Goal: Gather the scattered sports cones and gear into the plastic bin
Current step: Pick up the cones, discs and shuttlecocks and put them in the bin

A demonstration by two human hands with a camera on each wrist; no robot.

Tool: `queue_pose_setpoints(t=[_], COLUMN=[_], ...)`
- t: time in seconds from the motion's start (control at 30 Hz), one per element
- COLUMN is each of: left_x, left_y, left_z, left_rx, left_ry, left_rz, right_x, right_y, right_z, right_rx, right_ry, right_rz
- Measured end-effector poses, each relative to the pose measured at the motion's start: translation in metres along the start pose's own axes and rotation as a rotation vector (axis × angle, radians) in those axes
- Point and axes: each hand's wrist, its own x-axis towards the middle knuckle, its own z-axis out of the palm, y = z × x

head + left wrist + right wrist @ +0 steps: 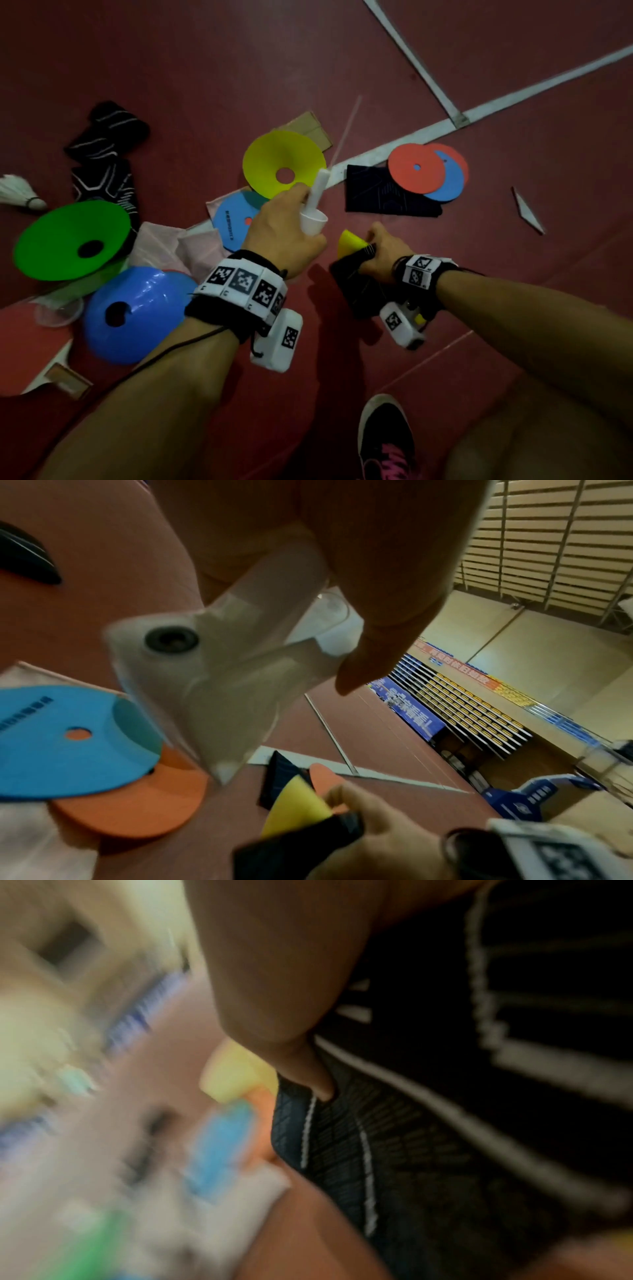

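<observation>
Nearest, a black shoe with pink laces (385, 442) stands on the dark red sports floor (191, 61). The right hand (378, 255) is curled around a black striped fabric piece (356, 284) together with a small yellow disc (351, 241), pinching both just above the floor. To its left, the left hand (281, 233) grips a small clear plastic cup (313, 222) and a white translucent plastic piece (320, 186), fingers wrapped around them.

Left of the left wrist lies a glossy blue dome cone (133, 315), and beyond it a bright green cone (72, 240) lying tilted, hole facing up. A clear plastic cup (58, 311) sits beside them, over crumpled pale pink wrapping (171, 246).

Just past the left hand lies a flat blue disc (233, 222), then a yellow-green cone (274, 161) tipped open side up. Right of these, a dark folded cloth (373, 192) lies under a flat orange disc (416, 168) stacked over a blue one (448, 181).

At far left are black patterned sleeves (106, 137) and a white shuttlecock (17, 192).
</observation>
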Motion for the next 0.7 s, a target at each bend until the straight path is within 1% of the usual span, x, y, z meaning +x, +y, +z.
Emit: queue_pose_setpoints(t=[0.1, 0.17, 0.2, 0.23, 0.3, 0.37, 0.47, 0.6, 0.7], left_x=[-0.012, -0.024, -0.031, -0.035, -0.045, -0.055, -0.073, -0.105, -0.122], left_y=[-0.008, -0.006, 0.0, 0.007, 0.029, 0.062, 0.119, 0.233, 0.311], left_z=[-0.026, -0.04, -0.052, -0.063, -0.097, -0.143, -0.208, -0.299, -0.352], left_rx=[-0.081, -0.184, -0.212, -0.22, -0.179, -0.114, -0.095, -0.115, -0.114], left_ry=[0.093, 0.155, 0.164, 0.155, 0.103, 0.08, 0.097, 0.072, 0.054], left_rz=[-0.132, -0.287, -0.355, -0.396, -0.416, -0.425, -0.45, -0.421, -0.398], right_x=[-0.011, -0.023, -0.035, -0.044, -0.074, -0.114, -0.183, -0.302, -0.385], right_y=[-0.034, -0.055, -0.067, -0.077, -0.1, -0.124, -0.15, -0.188, -0.208], right_z=[-0.026, -0.044, -0.053, -0.061, -0.084, -0.116, -0.166, -0.259, -0.319], right_rx=[0.163, 0.301, 0.364, 0.421, 0.499, 0.559, 0.625, 0.718, 0.768], right_ry=[0.08, 0.107, 0.116, 0.128, 0.131, 0.123, 0.107, 0.091, 0.118], right_rz=[-0.136, -0.183, -0.188, -0.184, -0.155, -0.12, -0.078, -0.076, -0.067])
